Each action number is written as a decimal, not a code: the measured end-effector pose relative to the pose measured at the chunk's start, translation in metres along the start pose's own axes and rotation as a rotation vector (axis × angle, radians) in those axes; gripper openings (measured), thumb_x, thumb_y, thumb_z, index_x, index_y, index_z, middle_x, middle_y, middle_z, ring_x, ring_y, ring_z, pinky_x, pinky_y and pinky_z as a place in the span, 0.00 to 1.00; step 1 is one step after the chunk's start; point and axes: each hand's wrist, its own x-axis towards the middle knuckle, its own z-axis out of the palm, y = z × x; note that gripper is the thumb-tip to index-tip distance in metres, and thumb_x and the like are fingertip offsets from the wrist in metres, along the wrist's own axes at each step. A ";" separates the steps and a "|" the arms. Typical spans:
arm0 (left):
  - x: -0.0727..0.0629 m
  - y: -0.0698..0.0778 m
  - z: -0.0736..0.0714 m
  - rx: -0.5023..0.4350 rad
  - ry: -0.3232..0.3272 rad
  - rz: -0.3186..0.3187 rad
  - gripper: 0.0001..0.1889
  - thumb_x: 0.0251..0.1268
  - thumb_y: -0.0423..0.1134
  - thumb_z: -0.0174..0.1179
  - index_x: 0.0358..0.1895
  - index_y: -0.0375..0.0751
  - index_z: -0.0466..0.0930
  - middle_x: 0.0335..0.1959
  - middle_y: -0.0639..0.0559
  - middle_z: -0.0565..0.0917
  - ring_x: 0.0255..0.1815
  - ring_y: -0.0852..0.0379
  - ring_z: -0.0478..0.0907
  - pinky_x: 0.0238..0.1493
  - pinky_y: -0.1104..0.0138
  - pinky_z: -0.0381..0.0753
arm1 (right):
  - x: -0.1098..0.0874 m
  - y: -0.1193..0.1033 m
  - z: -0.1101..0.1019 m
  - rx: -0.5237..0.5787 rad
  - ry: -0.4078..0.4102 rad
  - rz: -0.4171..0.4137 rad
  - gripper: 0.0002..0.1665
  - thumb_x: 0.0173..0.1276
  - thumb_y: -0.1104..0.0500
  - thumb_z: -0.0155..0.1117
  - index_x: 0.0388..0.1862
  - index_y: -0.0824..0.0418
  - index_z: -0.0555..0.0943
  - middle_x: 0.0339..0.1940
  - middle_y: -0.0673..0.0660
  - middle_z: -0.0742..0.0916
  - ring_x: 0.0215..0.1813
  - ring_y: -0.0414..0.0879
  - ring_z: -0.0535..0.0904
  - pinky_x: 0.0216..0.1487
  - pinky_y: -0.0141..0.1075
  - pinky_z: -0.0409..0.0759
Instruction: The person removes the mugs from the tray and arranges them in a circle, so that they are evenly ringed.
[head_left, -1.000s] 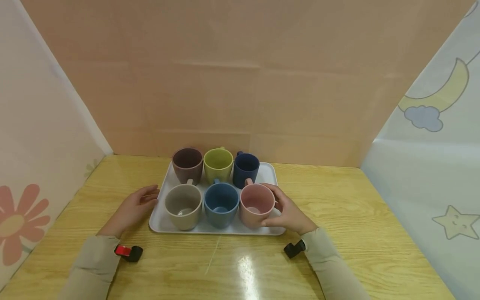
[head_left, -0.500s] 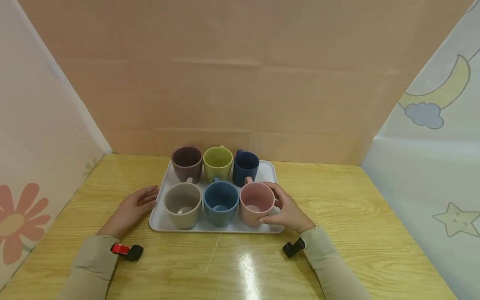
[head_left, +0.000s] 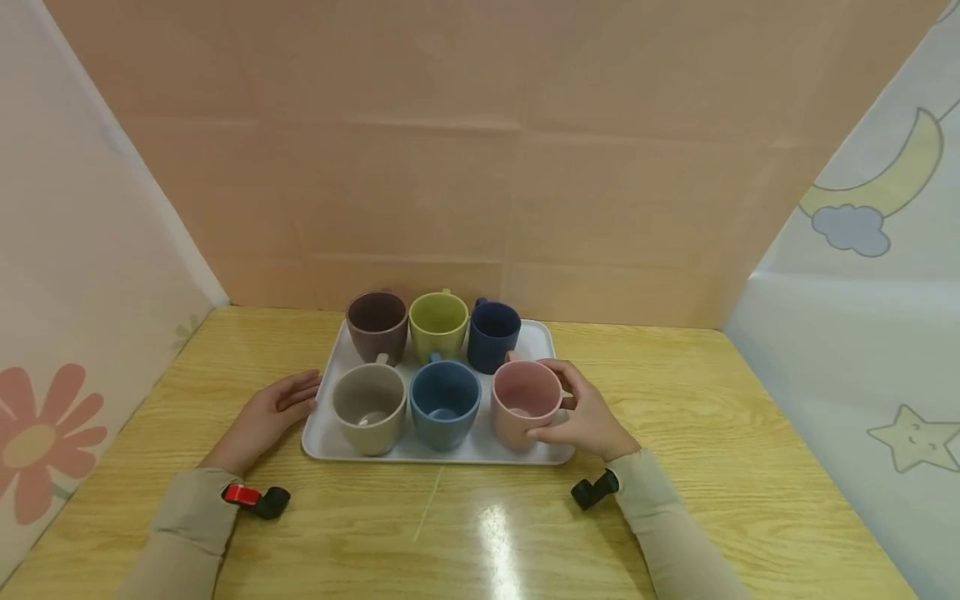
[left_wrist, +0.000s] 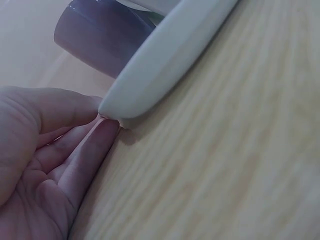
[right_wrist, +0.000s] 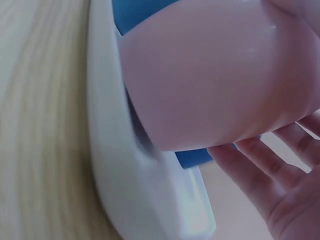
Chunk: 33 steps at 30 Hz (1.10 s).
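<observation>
On a white tray (head_left: 450, 457) stand two rows of mugs. My right hand (head_left: 585, 417) grips the pink mug (head_left: 517, 429) at the front right, with thumb on its near side and fingers behind it. In the right wrist view the fingers (right_wrist: 255, 162) lie along the mug's side. Whether its base touches the tray I cannot tell. At the tray's left edge, my left hand (head_left: 270, 412) pinches the rim, with fingertips above and below it in the left wrist view. Left of the pink mug are a blue mug (head_left: 444, 425) and a beige mug (head_left: 367, 429).
Behind them stand a brown mug (head_left: 377, 337), a yellow-green mug (head_left: 438, 333) and a navy mug (head_left: 493, 342). The tray lies on a wood-grain table (head_left: 660, 383). A brown back wall (head_left: 480, 167) and printed side walls bound it.
The pink mug has shifted slightly right with my right hand, widening its gap from the blue mug. My left hand stays at the tray edge.
</observation>
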 end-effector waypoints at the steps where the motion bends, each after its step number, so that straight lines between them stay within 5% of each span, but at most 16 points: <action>1: 0.000 0.000 0.000 -0.002 0.001 -0.002 0.32 0.78 0.42 0.58 0.77 0.30 0.60 0.70 0.32 0.73 0.68 0.60 0.72 0.56 0.84 0.69 | 0.000 0.000 -0.002 -0.009 0.010 -0.003 0.53 0.44 0.67 0.87 0.70 0.57 0.71 0.62 0.59 0.80 0.59 0.51 0.76 0.52 0.38 0.83; 7: 0.000 -0.001 0.000 -0.006 0.011 -0.002 0.33 0.77 0.43 0.58 0.77 0.31 0.60 0.70 0.33 0.73 0.68 0.57 0.72 0.56 0.84 0.69 | -0.002 0.000 -0.016 -0.054 0.080 -0.026 0.53 0.45 0.69 0.85 0.71 0.58 0.70 0.62 0.60 0.80 0.59 0.44 0.76 0.51 0.35 0.81; 14: 0.000 -0.003 0.001 -0.026 0.012 0.004 0.32 0.77 0.42 0.59 0.77 0.30 0.60 0.69 0.32 0.73 0.64 0.69 0.72 0.56 0.84 0.70 | -0.007 0.002 -0.034 -0.096 0.182 -0.038 0.53 0.48 0.71 0.82 0.74 0.62 0.68 0.64 0.60 0.79 0.60 0.39 0.76 0.52 0.30 0.78; 20: 0.000 -0.004 0.002 -0.022 0.019 0.018 0.32 0.77 0.41 0.58 0.76 0.30 0.61 0.69 0.32 0.74 0.63 0.69 0.73 0.56 0.83 0.70 | -0.007 0.010 -0.052 -0.103 0.269 -0.052 0.53 0.51 0.76 0.77 0.76 0.65 0.66 0.66 0.56 0.77 0.60 0.37 0.76 0.53 0.26 0.78; 26: -0.002 -0.004 0.004 -0.034 0.029 0.019 0.31 0.78 0.40 0.58 0.76 0.30 0.61 0.69 0.32 0.73 0.62 0.73 0.72 0.57 0.84 0.69 | -0.004 0.019 -0.075 -0.173 0.303 0.001 0.53 0.53 0.75 0.77 0.77 0.66 0.63 0.67 0.67 0.74 0.58 0.34 0.75 0.51 0.21 0.78; 33: 0.000 -0.004 0.004 -0.037 0.028 0.019 0.31 0.78 0.40 0.58 0.76 0.30 0.61 0.69 0.32 0.73 0.67 0.63 0.72 0.57 0.83 0.69 | 0.001 0.034 -0.104 -0.208 0.362 0.108 0.50 0.60 0.68 0.77 0.78 0.65 0.61 0.68 0.65 0.74 0.61 0.34 0.73 0.50 0.20 0.78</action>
